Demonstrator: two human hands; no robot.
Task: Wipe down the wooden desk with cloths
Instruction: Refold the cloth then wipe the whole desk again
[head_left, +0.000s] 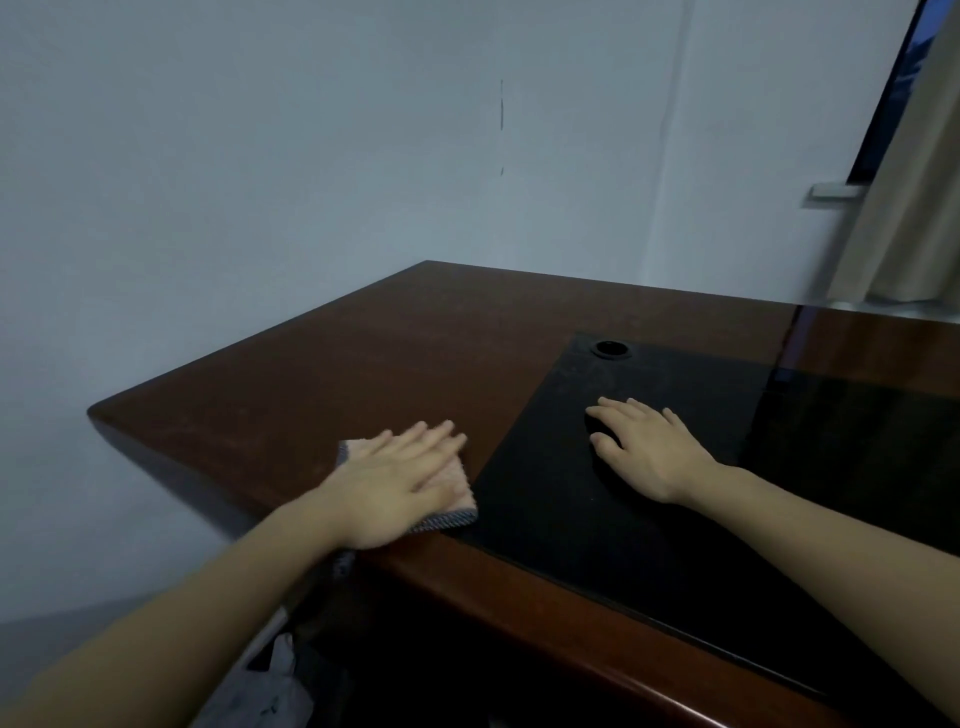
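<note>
Pink cloth (457, 483) lies flat beneath the left hand (395, 486) on the wooden desk (363, 353).

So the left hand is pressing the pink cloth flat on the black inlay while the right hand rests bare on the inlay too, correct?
Not quite. In the head view the left hand presses the pink cloth flat on the brown wood of the desk, just left of the black inlay. The right hand does rest on the inlay with no cloth visible under it.
</note>
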